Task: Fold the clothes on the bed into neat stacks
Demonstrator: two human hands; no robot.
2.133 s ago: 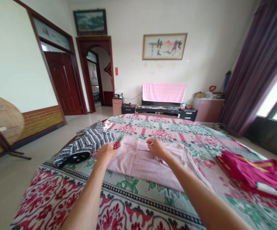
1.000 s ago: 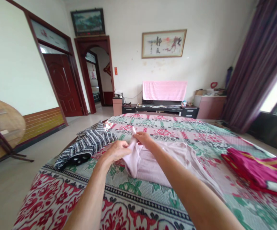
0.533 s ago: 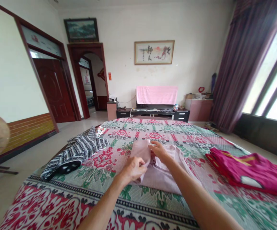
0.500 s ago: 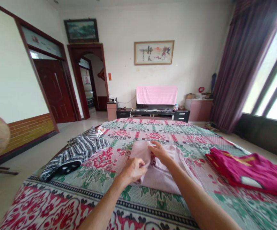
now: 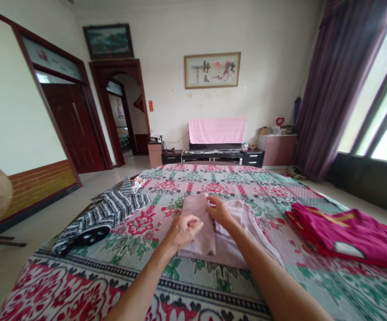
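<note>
A pale pink garment [image 5: 196, 232] lies partly folded on a floral bedspread [image 5: 146, 267]. My left hand [image 5: 183, 229] hovers at its near left edge with the fingers curled; whether it grips cloth I cannot make out. My right hand [image 5: 218, 209] rests on the folded flap near the garment's far edge, fingers pressed down on the cloth.
A black-and-white striped garment [image 5: 102, 214] lies at the bed's left side. A magenta garment [image 5: 347, 234] lies on the right. Beyond the bed stand a low dark TV cabinet [image 5: 213, 156] draped with a pink towel, dark red doors on the left and purple curtains on the right.
The garment's left part has been folded over to the right. My left hand drew back from the fold toward the near edge. The camera turned slightly to the right.
</note>
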